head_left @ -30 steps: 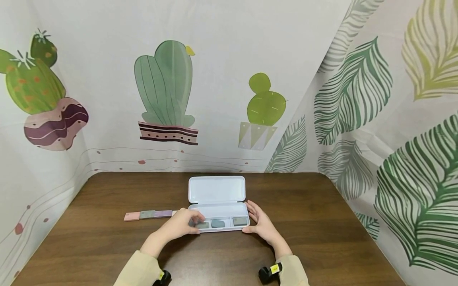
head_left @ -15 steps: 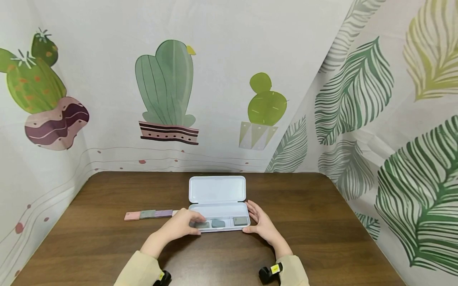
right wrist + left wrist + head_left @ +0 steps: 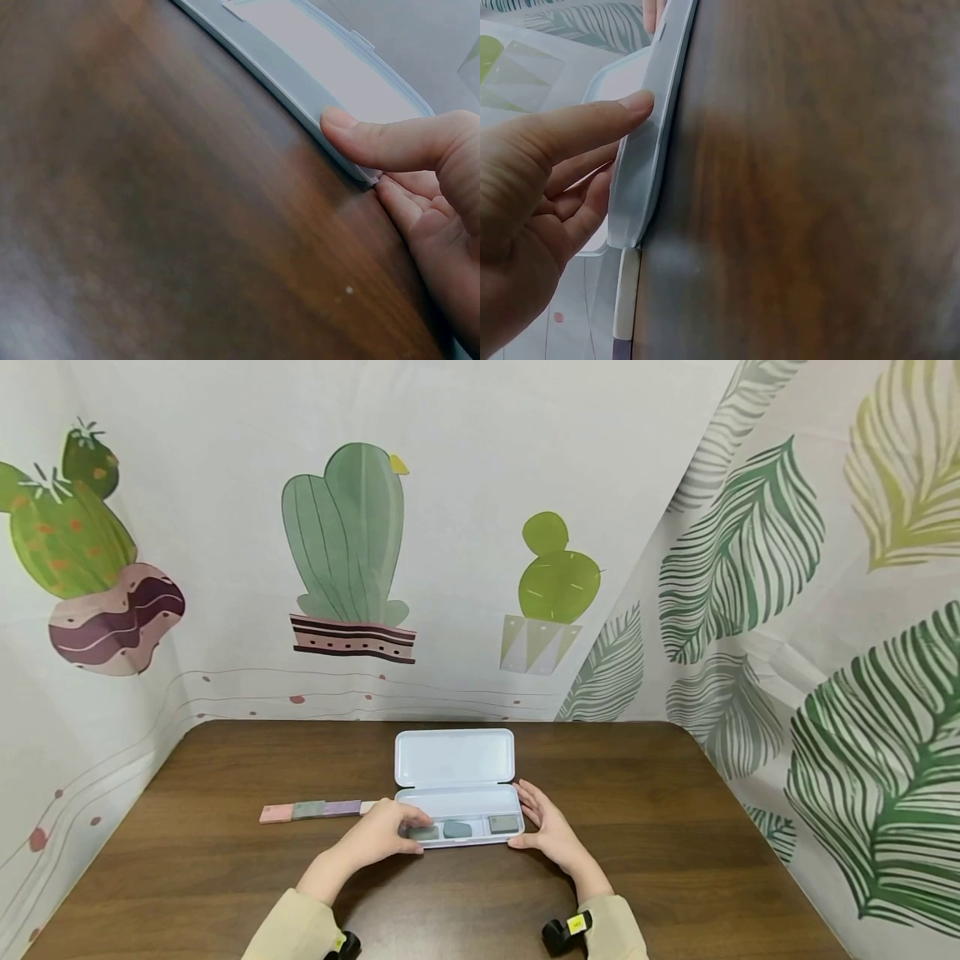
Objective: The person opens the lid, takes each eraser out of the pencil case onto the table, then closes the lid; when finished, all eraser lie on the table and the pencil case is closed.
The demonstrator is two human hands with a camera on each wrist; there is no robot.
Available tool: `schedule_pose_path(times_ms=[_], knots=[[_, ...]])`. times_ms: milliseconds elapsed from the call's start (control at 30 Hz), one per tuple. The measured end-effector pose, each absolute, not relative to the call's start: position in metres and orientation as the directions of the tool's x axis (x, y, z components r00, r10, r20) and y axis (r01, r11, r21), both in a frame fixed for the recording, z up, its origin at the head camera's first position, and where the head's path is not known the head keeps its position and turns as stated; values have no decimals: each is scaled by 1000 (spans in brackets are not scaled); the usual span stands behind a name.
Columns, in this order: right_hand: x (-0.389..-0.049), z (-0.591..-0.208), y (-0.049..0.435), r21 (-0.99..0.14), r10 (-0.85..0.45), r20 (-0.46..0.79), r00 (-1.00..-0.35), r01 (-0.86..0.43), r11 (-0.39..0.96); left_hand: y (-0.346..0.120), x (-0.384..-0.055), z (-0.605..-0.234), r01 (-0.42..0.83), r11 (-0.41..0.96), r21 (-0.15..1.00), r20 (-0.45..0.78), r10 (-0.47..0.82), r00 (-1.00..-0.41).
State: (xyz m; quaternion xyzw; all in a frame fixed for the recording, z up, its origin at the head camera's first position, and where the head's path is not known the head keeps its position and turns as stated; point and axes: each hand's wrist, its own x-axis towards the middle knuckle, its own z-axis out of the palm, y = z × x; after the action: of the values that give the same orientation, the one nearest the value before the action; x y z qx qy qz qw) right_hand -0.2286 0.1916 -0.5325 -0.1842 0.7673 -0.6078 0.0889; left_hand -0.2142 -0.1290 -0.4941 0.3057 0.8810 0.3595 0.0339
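A pale blue pencil case (image 3: 467,800) lies on the table with its lid (image 3: 454,757) folded back. At its left end is my left hand (image 3: 386,828), the thumb against the front wall and the fingers curled round the corner. My right hand (image 3: 551,835) holds the opposite end, thumb at the front corner and fingers along the short side. Inside the front compartments sit a grey-green block (image 3: 503,824), a blue-grey block (image 3: 457,829) and another grey-green block (image 3: 423,833), partly covered by the left fingers.
Left of the case, a straight row of flat blocks lies on the brown table (image 3: 637,827): a pink block (image 3: 276,813), a green block (image 3: 308,810), a purple block (image 3: 342,808) and a whitish block (image 3: 367,807) partly behind the left hand. A patterned cloth hangs behind.
My left hand has shifted very slightly right at the case's left end. The right hand, the case and the row of blocks keep their places.
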Motion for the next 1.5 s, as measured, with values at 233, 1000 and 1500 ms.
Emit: schedule_pose_path(times_ms=[233, 1000, 1500], knots=[[-227, -532, 192, -965, -392, 85, -916, -174, 198, -126, -211, -494, 491, 554, 672, 163, 536, -828], [-229, -533, 193, -956, -394, 121, -911, -214, 201, -118, -206, -484, 396, 591, 702, 114, 456, -882], [-229, -534, 193, -964, -394, 82, -916, -174, 202, -120, -208, -484, 431, 575, 696, 133, 486, -864]])
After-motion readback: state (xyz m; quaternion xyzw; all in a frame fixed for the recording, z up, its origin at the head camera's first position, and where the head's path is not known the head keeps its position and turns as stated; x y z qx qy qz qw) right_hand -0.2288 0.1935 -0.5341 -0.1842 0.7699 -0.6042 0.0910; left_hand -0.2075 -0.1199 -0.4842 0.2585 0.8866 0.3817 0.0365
